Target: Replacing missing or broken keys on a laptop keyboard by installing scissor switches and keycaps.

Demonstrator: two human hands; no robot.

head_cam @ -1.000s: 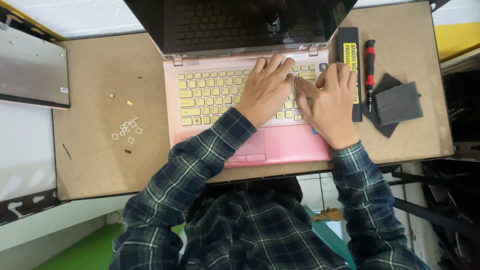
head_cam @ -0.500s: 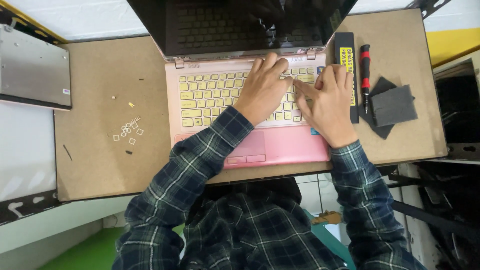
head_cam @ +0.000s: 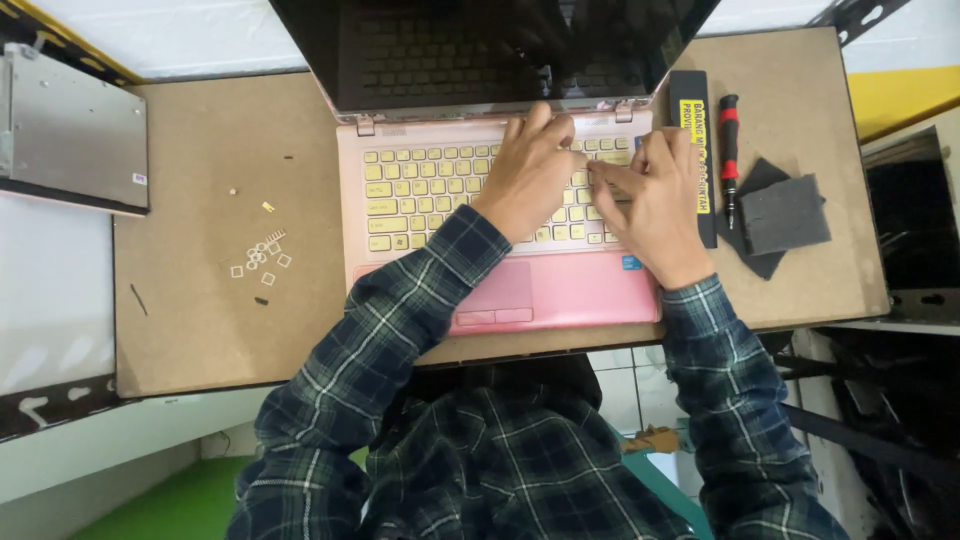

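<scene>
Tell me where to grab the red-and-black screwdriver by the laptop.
Grip the screwdriver at its red-and-black handle, the far end, coming from above. It lies flat on the board, tip toward the person, between the black bar and dark foam pads, leaving little side room.

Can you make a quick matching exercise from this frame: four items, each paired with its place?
Items:
1. both hands
2. red-and-black screwdriver
3. small white key parts
4. grey metal panel

Places:
A. far left, off the board's edge
B. right of the laptop, beside the black bar
C. on the laptop keyboard
D. loose on the board, left of the laptop

Pairs: 1-C, 2-B, 3-D, 4-A
</scene>
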